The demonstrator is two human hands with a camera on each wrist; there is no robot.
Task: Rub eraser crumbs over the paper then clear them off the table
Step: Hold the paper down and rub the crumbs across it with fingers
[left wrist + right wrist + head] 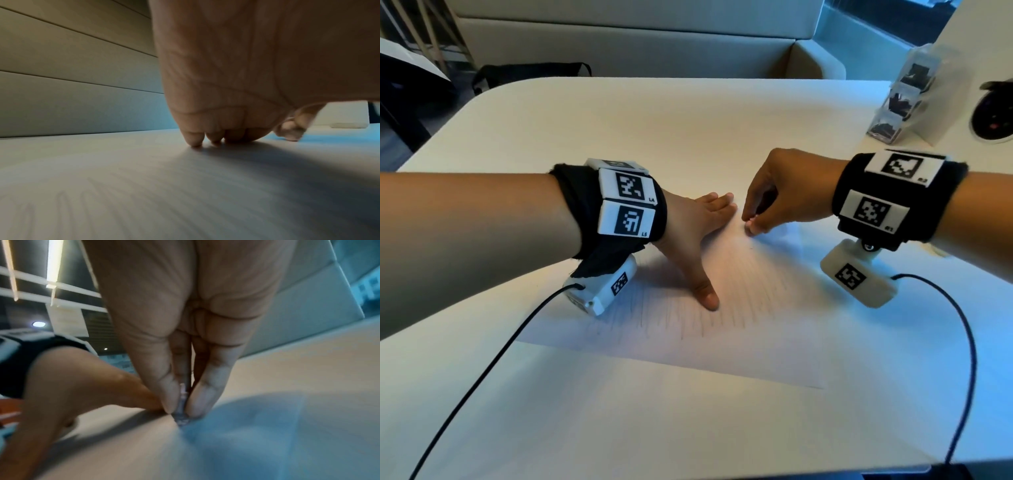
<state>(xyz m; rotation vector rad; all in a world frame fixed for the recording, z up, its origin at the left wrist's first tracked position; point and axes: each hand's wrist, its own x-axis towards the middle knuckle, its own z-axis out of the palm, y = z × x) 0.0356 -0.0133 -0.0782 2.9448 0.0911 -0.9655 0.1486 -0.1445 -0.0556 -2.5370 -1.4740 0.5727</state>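
Note:
A sheet of paper (pixel 722 329) with faint pencil strokes lies on the white table (pixel 619 130). My left hand (pixel 717 251) presses flat on the paper's far left part, fingers straight and thumb spread toward me. In the left wrist view its fingertips (pixel 195 141) touch the paper (pixel 144 178). My right hand (pixel 750 222) is just right of the left fingers, its tips down on the paper. In the right wrist view, thumb and finger pinch a small greyish eraser piece (pixel 182 402) against the paper (pixel 267 443). I cannot make out loose crumbs.
A clear plastic holder (pixel 907 99) and a round dark object (pixel 996 116) stand at the table's far right. Black cables (pixel 962 342) trail from both wrist cameras toward me. A pale sofa (pixel 619 41) and a black bag (pixel 530 75) lie beyond the far edge.

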